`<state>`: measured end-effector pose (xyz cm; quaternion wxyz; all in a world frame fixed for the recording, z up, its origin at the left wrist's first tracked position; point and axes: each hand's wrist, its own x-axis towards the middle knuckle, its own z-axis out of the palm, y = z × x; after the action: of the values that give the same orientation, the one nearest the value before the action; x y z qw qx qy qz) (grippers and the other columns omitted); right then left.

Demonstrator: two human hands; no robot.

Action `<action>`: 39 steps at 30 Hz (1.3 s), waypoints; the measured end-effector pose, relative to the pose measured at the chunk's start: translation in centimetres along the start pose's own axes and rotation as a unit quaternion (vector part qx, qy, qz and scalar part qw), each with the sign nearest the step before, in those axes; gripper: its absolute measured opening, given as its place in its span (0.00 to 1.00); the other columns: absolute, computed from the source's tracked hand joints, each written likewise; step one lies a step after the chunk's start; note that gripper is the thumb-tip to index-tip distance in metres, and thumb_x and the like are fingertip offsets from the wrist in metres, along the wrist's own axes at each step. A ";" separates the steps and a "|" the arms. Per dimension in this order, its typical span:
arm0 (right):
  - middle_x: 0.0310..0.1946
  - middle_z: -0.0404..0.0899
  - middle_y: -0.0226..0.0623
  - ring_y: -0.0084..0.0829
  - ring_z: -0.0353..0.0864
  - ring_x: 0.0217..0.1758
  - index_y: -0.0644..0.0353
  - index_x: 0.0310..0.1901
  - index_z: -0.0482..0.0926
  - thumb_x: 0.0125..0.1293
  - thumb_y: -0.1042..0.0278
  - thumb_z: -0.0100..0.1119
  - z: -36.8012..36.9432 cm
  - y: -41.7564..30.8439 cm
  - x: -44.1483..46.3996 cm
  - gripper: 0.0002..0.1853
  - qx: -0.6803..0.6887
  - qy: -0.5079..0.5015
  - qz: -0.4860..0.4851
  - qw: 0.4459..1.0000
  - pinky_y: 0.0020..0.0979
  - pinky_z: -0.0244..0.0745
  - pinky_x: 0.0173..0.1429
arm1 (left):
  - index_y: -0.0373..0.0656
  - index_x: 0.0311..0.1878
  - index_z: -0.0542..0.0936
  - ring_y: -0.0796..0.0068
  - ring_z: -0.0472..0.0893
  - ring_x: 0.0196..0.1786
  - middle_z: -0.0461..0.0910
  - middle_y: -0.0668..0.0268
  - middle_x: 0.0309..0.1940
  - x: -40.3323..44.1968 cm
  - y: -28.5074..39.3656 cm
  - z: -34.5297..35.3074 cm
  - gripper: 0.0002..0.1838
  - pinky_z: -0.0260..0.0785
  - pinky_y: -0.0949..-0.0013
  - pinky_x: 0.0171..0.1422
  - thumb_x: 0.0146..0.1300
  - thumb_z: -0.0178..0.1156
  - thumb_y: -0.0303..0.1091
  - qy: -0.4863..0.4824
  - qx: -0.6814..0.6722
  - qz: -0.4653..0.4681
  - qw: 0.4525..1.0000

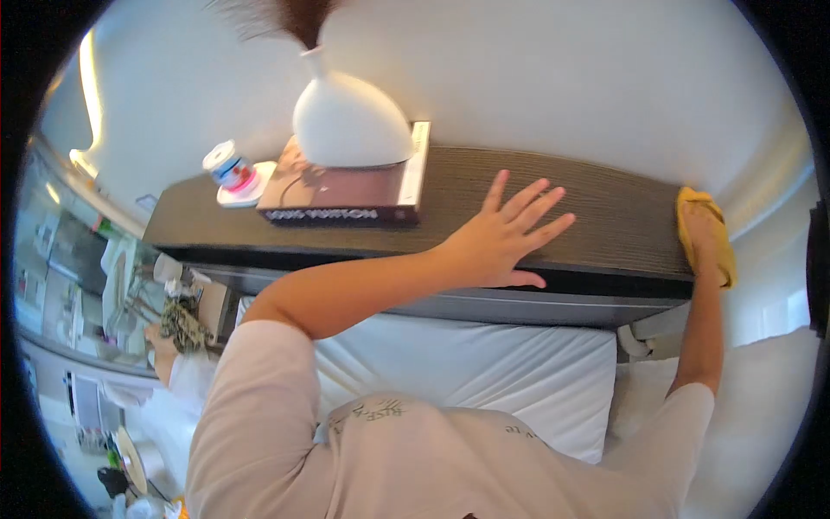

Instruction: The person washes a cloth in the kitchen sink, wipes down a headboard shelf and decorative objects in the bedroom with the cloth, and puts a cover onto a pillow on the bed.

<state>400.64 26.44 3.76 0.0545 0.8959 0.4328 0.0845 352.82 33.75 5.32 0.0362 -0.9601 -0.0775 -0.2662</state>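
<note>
My left hand point(510, 229) is spread over the middle of a dark wood-grain cabinet top point(596, 199); its fingers are stretched apart and it holds nothing. Whether the palm rests on the wood I cannot tell. At the far right end of the top, my right hand point(702, 223) has a yellow cloth point(724, 259) under and around its fingers. Left of my left hand lies a thick Louis Vuitton book point(341, 195), and on it stands a white vase point(350, 121) with brown plumes point(303, 17).
A small white jar point(229, 164) stands on a white pad point(252, 192) left of the book. White wall rises behind the cabinet. A white cushioned surface point(467, 363) is below its front edge. Along the left, a reflective panel point(73, 259) shows blurred household things.
</note>
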 end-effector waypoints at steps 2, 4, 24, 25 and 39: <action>0.61 0.67 0.49 0.45 0.62 0.66 0.61 0.57 0.71 0.70 0.50 0.33 0.4 -7.7 -2.0 0.26 -0.028 0.096 -0.163 0.982 0.44 0.58 0.67 | 0.51 0.69 0.59 0.52 0.50 0.72 0.52 0.55 0.69 -0.4 0.1 -0.2 0.44 0.37 0.35 0.70 0.52 0.61 0.59 0.041 -0.017 0.020 0.999; 0.62 0.65 0.47 0.44 0.59 0.68 0.61 0.57 0.70 0.71 0.52 0.32 -4.9 -17.3 -8.7 0.25 0.029 0.087 -0.221 0.971 0.42 0.55 0.69 | 0.50 0.68 0.61 0.52 0.51 0.72 0.55 0.55 0.68 -1.1 0.2 -0.6 0.41 0.36 0.37 0.71 0.53 0.62 0.55 0.096 -0.033 0.045 0.994; 0.51 0.75 0.46 0.42 0.74 0.54 0.66 0.53 0.72 0.68 0.61 0.46 -6.9 -32.9 -25.1 0.19 0.499 0.035 -0.088 0.862 0.39 0.67 0.60 | 0.46 0.55 0.75 0.56 0.67 0.58 0.71 0.57 0.52 -9.8 -18.7 -21.2 0.34 0.58 0.51 0.62 0.51 0.60 0.60 0.138 -0.043 -0.402 0.904; 0.49 0.76 0.44 0.41 0.76 0.51 0.66 0.51 0.73 0.68 0.60 0.46 -7.2 -31.6 -24.0 0.18 0.602 0.021 -0.013 0.798 0.39 0.69 0.57 | 0.45 0.55 0.74 0.56 0.68 0.58 0.71 0.56 0.52 -9.6 -18.5 -21.4 0.33 0.59 0.51 0.62 0.52 0.61 0.59 0.172 -0.063 -0.386 0.904; 0.58 0.70 0.49 0.49 0.62 0.66 0.66 0.55 0.72 0.71 0.58 0.38 -6.2 -37.0 -29.5 0.22 0.199 0.268 -0.151 0.931 0.46 0.54 0.68 | 0.38 0.38 0.80 0.80 0.76 0.32 0.78 0.67 0.29 -29.6 -5.4 -16.7 0.10 0.69 0.73 0.38 0.61 0.61 0.36 0.117 -0.344 -0.366 0.857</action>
<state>353.06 26.34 0.43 -0.2310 0.7565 0.5694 0.2238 318.42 33.38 4.50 -0.3876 -0.7756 -0.3223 -0.3799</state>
